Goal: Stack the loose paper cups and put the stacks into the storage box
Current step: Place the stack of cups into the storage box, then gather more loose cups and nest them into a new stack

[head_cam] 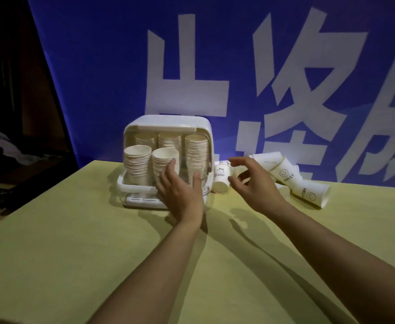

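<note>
A white storage box (168, 122) stands open at the back of the yellow table (75, 242). Several stacks of paper cups (137, 160) fill it. My left hand (180, 190) is open in front of the box, fingers spread near the front right stack (165, 160). My right hand (252, 181) hovers open above the table, right of the box, just over a loose cup (221, 181) lying on its side. More loose white cups (297, 178) printed "HELLO" lie tumbled behind and right of that hand.
A blue banner (98, 78) with large white characters hangs right behind the table. Dark space and the table's left edge lie to the left. The near part of the yellow tabletop holds only my forearms.
</note>
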`<state>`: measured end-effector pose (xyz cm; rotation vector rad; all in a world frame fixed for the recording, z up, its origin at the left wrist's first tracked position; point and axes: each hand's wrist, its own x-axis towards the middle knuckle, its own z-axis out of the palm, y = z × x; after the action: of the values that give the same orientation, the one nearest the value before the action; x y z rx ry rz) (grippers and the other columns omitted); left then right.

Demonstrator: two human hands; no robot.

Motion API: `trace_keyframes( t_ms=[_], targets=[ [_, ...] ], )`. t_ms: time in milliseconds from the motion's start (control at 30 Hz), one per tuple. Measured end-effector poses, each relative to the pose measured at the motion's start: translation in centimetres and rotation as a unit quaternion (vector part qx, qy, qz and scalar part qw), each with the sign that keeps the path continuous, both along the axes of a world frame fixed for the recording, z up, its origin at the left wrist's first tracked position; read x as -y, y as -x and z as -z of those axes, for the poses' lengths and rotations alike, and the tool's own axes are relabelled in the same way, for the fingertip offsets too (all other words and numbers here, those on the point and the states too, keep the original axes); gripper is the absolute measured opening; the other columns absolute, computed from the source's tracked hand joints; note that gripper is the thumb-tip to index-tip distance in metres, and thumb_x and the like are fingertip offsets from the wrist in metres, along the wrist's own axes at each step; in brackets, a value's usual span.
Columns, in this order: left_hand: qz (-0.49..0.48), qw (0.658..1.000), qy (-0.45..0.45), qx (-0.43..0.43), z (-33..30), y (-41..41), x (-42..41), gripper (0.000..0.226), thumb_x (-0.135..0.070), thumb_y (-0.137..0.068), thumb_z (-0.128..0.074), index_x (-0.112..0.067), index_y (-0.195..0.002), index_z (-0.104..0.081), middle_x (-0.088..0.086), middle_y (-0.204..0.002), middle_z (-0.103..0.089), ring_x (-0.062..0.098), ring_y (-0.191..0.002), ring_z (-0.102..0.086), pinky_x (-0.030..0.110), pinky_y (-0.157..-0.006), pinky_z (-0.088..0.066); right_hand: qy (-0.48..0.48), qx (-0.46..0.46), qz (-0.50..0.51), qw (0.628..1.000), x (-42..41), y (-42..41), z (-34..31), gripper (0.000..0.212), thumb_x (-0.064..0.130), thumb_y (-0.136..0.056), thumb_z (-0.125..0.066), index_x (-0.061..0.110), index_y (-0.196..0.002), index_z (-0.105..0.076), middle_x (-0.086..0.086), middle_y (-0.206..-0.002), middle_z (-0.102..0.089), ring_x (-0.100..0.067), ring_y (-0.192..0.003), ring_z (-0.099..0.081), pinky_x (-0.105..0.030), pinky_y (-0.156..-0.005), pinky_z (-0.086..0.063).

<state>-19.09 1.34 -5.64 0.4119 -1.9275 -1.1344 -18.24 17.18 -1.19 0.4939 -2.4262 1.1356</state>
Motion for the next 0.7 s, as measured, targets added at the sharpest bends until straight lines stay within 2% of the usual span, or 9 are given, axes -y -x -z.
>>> trace_keyframes(
  t_ms=[33, 100, 200, 267, 333, 400, 567, 633, 700],
  targets=[
    [0.076, 0.996, -0.042, -0.009, -0.5, -0.5, -1.2, 0.061, -0.037, -0.088, -0.075, -0.027, -0.141, -0.045, -0.001, -0.145, -0.05, 0.02, -0.124, -0.051, 0.035, -0.097, -0.044, 0.004, -0.004, 0.024, 1.0, -1.6, -0.3, 0.2, 0.042, 0.023, -0.092, -0.069, 0.029, -0.13, -0.055, 0.016, -0.123, -0.055, -0.002, -0.091, -0.06, -0.019, -0.076, -0.052],
    [0.236, 0.965, -0.114, 0.014, -1.4, -1.6, -3.4, 0.048, -0.033, -0.091, -0.072, -0.032, -0.133, -0.049, -0.01, -0.132, -0.057, 0.011, -0.099, -0.062, 0.02, -0.072, -0.047, 0.015, -0.011, 0.08, 0.997, -4.5, -0.6, 0.9, 0.039, 0.021, -0.091, -0.07, 0.028, -0.127, -0.058, 0.011, -0.124, -0.058, -0.005, -0.093, -0.06, -0.025, -0.079, -0.054],
    [0.391, 0.914, -0.071, 0.081, -0.8, -3.8, -5.4, 0.037, -0.033, -0.092, -0.071, -0.038, -0.124, -0.053, -0.02, -0.118, -0.059, 0.005, -0.084, -0.06, 0.01, -0.053, -0.046, 0.024, -0.008, 0.172, 0.985, -8.0, 0.0, 2.4, 0.038, 0.02, -0.09, -0.07, 0.025, -0.126, -0.06, 0.004, -0.128, -0.057, -0.012, -0.103, -0.058, -0.042, -0.093, -0.054],
    [0.464, 0.877, -0.051, 0.11, 0.7, -5.1, -5.3, 0.032, -0.029, -0.09, -0.074, -0.042, -0.115, -0.06, -0.018, -0.115, -0.062, 0.005, -0.079, -0.059, 0.017, -0.056, -0.051, 0.003, 0.007, 0.205, 0.979, -9.3, 0.7, 3.2, 0.042, 0.024, -0.089, -0.072, 0.027, -0.128, -0.059, 0.002, -0.132, -0.054, -0.018, -0.112, -0.055, -0.049, -0.102, -0.049],
    [0.537, 0.826, -0.039, 0.165, 2.0, -5.9, -4.8, 0.028, -0.026, -0.087, -0.077, -0.044, -0.105, -0.066, -0.017, -0.112, -0.066, 0.013, -0.081, -0.061, 0.025, -0.06, -0.054, -0.043, 0.036, 0.224, 0.973, -10.3, 1.5, 4.2, 0.05, 0.028, -0.086, -0.074, 0.029, -0.133, -0.055, 0.002, -0.137, -0.05, -0.021, -0.121, -0.048, -0.049, -0.108, -0.042],
    [0.567, 0.795, -0.007, 0.216, 2.4, -6.3, -4.0, 0.025, -0.027, -0.085, -0.08, -0.044, -0.1, -0.07, -0.017, -0.109, -0.068, 0.016, -0.087, -0.063, 0.025, -0.065, -0.056, -0.098, 0.053, 0.232, 0.966, -10.9, 2.1, 5.2, 0.06, 0.033, -0.084, -0.076, 0.029, -0.137, -0.05, 0.002, -0.14, -0.049, -0.022, -0.125, -0.044, -0.049, -0.108, -0.039],
    [0.582, 0.789, 0.013, 0.198, 2.4, -6.1, -3.7, 0.028, -0.02, -0.082, -0.082, -0.036, -0.102, -0.071, -0.014, -0.104, -0.07, 0.005, -0.079, -0.059, 0.021, -0.069, -0.052, -0.266, 0.029, 0.254, 0.929, -12.0, 3.4, 7.8, 0.064, 0.037, -0.082, -0.072, 0.024, -0.139, -0.046, -0.004, -0.139, -0.052, -0.028, -0.124, -0.045, -0.042, -0.102, -0.04],
    [0.586, 0.787, 0.024, 0.195, 2.5, -6.1, -3.8, 0.029, -0.02, -0.082, -0.082, -0.037, -0.102, -0.071, -0.014, -0.104, -0.07, 0.004, -0.077, -0.059, 0.02, -0.069, -0.05, -0.28, 0.019, 0.252, 0.926, -12.1, 3.6, 7.7, 0.062, 0.034, -0.081, -0.07, 0.025, -0.138, -0.047, -0.006, -0.137, -0.052, -0.031, -0.12, -0.047, -0.043, -0.1, -0.041],
    [0.58, 0.792, 0.024, 0.187, 2.8, -5.8, -3.8, 0.032, -0.02, -0.081, -0.082, -0.04, -0.103, -0.07, -0.015, -0.103, -0.07, 0.006, -0.075, -0.058, 0.021, -0.067, -0.05, -0.223, 0.04, 0.23, 0.946, -11.7, 3.3, 6.9, 0.062, 0.035, -0.082, -0.072, 0.029, -0.139, -0.046, -0.004, -0.14, -0.049, -0.029, -0.119, -0.05, -0.047, -0.1, -0.044]
  ],
)
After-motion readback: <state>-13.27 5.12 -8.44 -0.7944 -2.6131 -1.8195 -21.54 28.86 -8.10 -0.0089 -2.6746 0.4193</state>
